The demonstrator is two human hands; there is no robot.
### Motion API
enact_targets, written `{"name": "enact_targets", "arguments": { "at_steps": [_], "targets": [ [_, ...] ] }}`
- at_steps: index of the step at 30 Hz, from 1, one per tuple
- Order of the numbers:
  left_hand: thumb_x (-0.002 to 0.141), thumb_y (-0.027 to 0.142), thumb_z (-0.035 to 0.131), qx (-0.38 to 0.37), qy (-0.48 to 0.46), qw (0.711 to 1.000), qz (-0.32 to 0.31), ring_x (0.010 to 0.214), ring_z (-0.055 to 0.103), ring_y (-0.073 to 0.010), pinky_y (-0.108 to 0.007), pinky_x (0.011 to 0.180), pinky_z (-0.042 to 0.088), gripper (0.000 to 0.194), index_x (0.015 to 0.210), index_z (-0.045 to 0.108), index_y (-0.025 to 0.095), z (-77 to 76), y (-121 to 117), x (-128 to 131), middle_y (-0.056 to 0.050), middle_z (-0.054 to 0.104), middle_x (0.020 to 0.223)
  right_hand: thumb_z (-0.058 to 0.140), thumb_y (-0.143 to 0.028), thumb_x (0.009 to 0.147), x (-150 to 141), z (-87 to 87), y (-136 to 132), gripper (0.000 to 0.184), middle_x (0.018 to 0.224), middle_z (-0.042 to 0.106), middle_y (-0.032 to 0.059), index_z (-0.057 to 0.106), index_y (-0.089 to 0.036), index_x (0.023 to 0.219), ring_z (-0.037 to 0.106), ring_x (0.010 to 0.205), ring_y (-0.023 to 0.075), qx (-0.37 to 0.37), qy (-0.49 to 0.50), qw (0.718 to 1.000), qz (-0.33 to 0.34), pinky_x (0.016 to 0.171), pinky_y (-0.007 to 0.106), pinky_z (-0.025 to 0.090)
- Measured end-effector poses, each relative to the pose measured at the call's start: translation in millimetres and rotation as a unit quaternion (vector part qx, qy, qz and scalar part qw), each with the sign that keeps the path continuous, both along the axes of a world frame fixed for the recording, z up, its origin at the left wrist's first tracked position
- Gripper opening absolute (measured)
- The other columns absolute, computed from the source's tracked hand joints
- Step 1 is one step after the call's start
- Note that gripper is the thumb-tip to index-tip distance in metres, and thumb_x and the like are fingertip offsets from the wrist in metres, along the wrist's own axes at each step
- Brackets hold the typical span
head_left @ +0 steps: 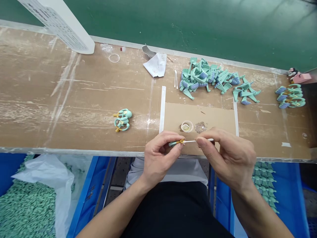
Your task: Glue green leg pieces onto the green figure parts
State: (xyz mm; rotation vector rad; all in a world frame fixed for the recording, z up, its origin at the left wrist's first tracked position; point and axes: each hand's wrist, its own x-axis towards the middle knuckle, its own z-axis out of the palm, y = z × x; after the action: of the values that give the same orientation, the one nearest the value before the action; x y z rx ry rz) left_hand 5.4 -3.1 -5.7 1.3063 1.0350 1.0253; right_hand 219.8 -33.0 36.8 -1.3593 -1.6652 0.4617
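My left hand pinches a small toy figure part, teal with a golden-brown section, close to the table's front edge. Between thumb and forefinger, my right hand grips a cotton swab. The swab's left tip touches the brown end of the figure part. Just beyond my hands stands a small clear cup with a little yellowish liquid in it. A wet-looking round patch lies beside the cup. Most of the figure part is hidden by my fingers.
Teal legs with purple feet lie heaped at the back. Two cotton swabs and a crumpled cloth lie left of them. Teal figures sit at left, others far right. Blue bins with teal parts stand below the table.
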Motion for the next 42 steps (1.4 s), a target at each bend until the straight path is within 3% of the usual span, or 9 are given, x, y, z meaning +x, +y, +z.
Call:
{"name": "enact_targets", "arguments": {
  "at_steps": [16, 28, 34, 42],
  "targets": [
    [0.105, 0.023, 0.092, -0.007, 0.000, 1.000, -0.014, 0.099, 0.084, -0.0247, -0.035, 0.082, 0.067, 0.005, 0.110, 0.095, 0.024, -1.1, 0, -2, -0.011, 0.090, 0.109, 0.080, -0.013, 0.113, -4, -3.9, 1, 0.016, 0.083, 0.079, -0.0052, 0.078, -0.026, 0.103, 0.066, 0.063, 0.0120, -0.020, 0.040, 0.999, -0.025, 0.065, 0.027, 0.052],
    [0.104, 0.016, 0.092, 0.002, -0.008, 1.000, -0.011, 0.100, 0.084, -0.0227, -0.032, 0.083, 0.066, 0.012, 0.111, 0.097, 0.024, -0.9, 0, -2, -0.011, 0.089, 0.111, 0.081, -0.014, 0.113, -2, -2.9, -3, 0.016, 0.085, 0.080, -0.0048, 0.080, -0.027, 0.102, 0.066, 0.064, 0.0121, -0.041, 0.056, 0.997, -0.023, 0.065, 0.029, 0.051],
    [0.104, 0.018, 0.094, -0.021, -0.032, 0.999, -0.007, 0.106, 0.086, -0.0243, -0.035, 0.091, 0.071, 0.013, 0.113, 0.098, 0.025, -2.4, -1, -4, -0.011, 0.088, 0.116, 0.082, -0.031, 0.115, 3, -24.3, 5, 0.018, 0.085, 0.081, 0.0006, 0.084, -0.027, 0.098, 0.070, 0.071, 0.0198, -0.063, 0.148, 0.976, -0.147, 0.067, 0.036, 0.052],
    [0.100, 0.013, 0.096, -0.009, -0.049, 0.999, -0.010, 0.111, 0.087, -0.0230, -0.033, 0.098, 0.072, 0.022, 0.115, 0.100, 0.029, -2.6, 1, -7, -0.011, 0.088, 0.120, 0.082, -0.041, 0.113, 6, -50.5, 34, 0.029, 0.077, 0.077, -0.0005, 0.081, -0.023, 0.091, 0.065, 0.065, 0.0168, -0.111, 0.054, 0.988, -0.093, 0.065, 0.033, 0.050]
  ]
}}
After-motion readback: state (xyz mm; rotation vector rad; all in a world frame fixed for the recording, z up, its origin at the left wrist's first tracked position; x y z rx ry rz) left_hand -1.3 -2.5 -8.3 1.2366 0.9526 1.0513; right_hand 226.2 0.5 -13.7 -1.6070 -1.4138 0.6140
